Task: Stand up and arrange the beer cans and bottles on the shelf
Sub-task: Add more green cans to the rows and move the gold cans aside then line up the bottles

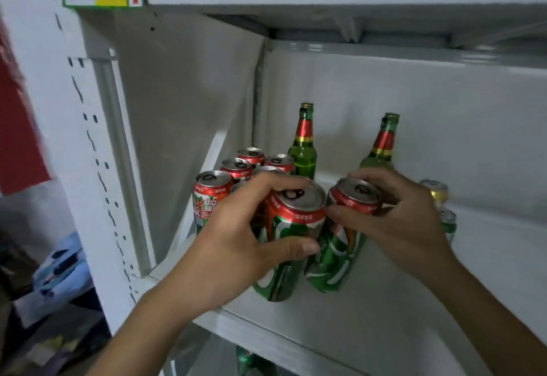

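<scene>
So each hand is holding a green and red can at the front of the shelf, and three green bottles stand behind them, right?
Not quite: the head view shows two green bottles, not three, one behind the cluster of cans and another to its right. The rest holds: the left hand and right hand each grip a green and red can at the shelf front.

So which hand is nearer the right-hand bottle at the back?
Right. The right hand grips a can just in front of that bottle, nearly touching its base. The left hand holds another can further left.
</scene>
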The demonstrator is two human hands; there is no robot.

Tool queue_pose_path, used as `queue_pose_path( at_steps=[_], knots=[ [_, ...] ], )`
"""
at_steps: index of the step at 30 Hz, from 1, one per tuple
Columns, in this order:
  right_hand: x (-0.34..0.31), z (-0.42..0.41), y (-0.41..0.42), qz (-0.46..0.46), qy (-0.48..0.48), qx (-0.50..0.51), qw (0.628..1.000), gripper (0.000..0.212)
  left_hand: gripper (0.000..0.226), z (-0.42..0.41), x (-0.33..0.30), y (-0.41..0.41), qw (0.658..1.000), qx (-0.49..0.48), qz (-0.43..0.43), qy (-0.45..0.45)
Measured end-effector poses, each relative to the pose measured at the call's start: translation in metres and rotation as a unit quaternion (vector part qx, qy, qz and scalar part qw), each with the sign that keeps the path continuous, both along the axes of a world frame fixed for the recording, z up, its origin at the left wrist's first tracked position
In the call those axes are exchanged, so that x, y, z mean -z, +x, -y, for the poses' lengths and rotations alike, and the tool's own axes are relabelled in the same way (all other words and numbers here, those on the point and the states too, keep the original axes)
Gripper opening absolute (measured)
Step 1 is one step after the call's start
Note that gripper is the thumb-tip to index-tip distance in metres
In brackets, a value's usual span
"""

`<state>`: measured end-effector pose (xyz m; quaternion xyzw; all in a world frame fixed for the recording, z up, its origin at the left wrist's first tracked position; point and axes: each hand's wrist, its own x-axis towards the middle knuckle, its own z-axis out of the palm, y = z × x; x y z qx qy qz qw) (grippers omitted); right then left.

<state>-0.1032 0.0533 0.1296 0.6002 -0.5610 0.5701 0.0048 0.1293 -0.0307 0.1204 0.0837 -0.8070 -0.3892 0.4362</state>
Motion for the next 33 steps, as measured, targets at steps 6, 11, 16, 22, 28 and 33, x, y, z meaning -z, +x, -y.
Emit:
queue_pose_path(
  at_steps=[6, 11, 16, 22, 28, 33],
  knots=[
    [0.001, -0.009, 0.016, 0.021, 0.005, 0.057, 0.998, 0.065, 0.057, 0.018, -0.009, -0.003, 0.997, -0.003, 0.021, -0.08],
    [-0.006, -0.021, 0.009, 0.044, 0.033, 0.089, 0.995, 0.069, 0.061, 0.026, -0.026, -0.014, 0.981, -0.042, 0.064, -0.18],
    [-0.017, -0.02, -0.007, 0.055, 0.069, 0.087, 0.992, 0.073, 0.048, 0.051, -0.057, -0.036, 0.987, 0.067, 0.121, -0.085],
    [-0.031, 0.003, -0.017, 0.02, 0.107, 0.074, 0.991, 0.067, 0.052, 0.088, -0.082, -0.072, 0.976, 0.058, 0.199, -0.074],
    [-0.028, 0.023, -0.035, 0.03, 0.125, 0.081, 0.988, 0.058, 0.064, 0.109, -0.091, -0.098, 0.946, 0.02, 0.303, -0.11],
    [-0.024, 0.035, -0.046, 0.068, 0.139, 0.082, 0.985, 0.068, 0.084, 0.111, -0.088, -0.112, 0.911, -0.007, 0.375, -0.168]
  ],
)
